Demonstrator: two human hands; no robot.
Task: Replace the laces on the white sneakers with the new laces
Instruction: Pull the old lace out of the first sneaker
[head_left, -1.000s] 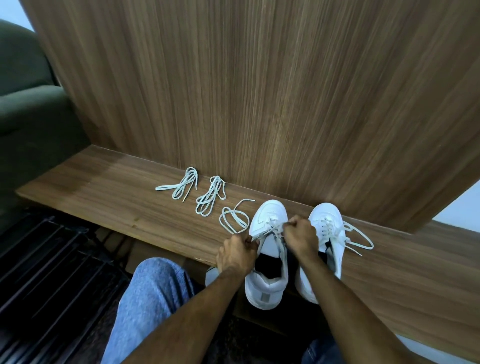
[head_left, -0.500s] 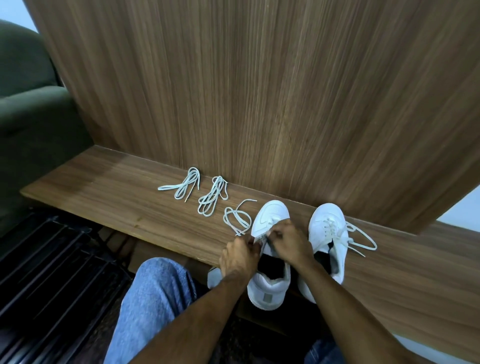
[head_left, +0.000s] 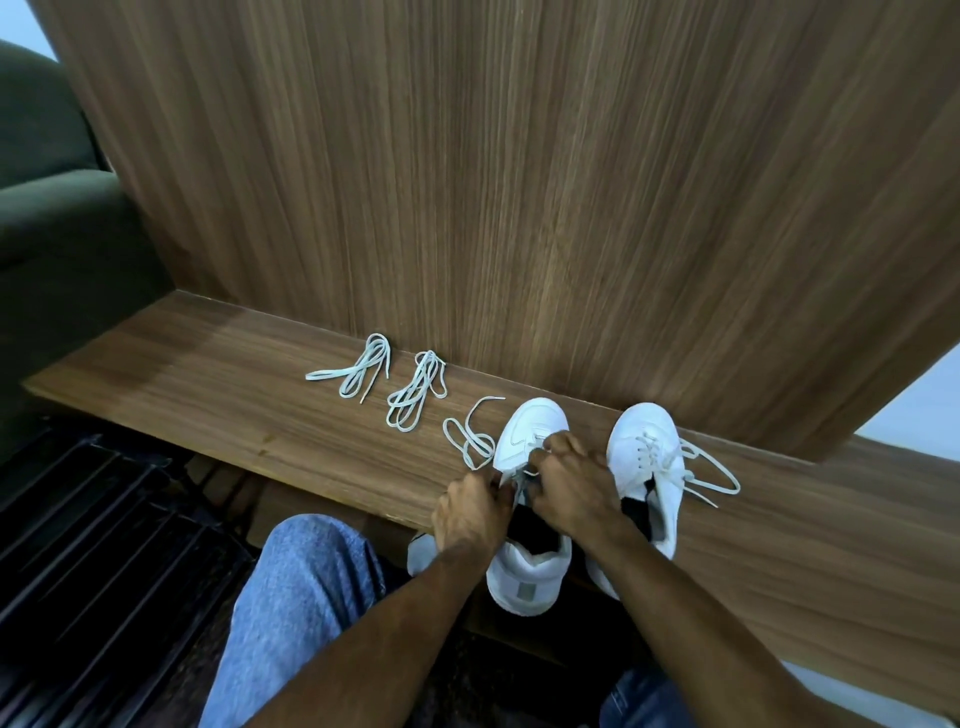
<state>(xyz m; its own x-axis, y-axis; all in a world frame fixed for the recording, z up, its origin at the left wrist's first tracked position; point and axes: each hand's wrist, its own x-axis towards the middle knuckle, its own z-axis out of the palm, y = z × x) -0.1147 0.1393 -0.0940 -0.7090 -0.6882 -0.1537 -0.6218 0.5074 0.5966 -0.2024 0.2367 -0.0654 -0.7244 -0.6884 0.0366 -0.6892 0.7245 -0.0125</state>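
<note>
Now both hands work at the lace area of the left white sneaker (head_left: 527, 441) on the wooden ledge (head_left: 218, 384).

Left hand (head_left: 470, 512) and right hand (head_left: 571, 480) are curled, fingertips pinching at its lace; the exact grip is hidden. The right sneaker (head_left: 644, 447), laced, stands just beside. 2 bundled laces (head_left: 358, 371) (head_left: 418, 389) and 1 loose lace (head_left: 470, 436) lie to the left.

A tall wood-grain panel (head_left: 519, 182) rises behind a low wooden ledge (head_left: 208, 374) of matching grain — at the left a dark green sofa (head_left: 57, 234), below it black floor slats (head_left: 93, 545).
</note>
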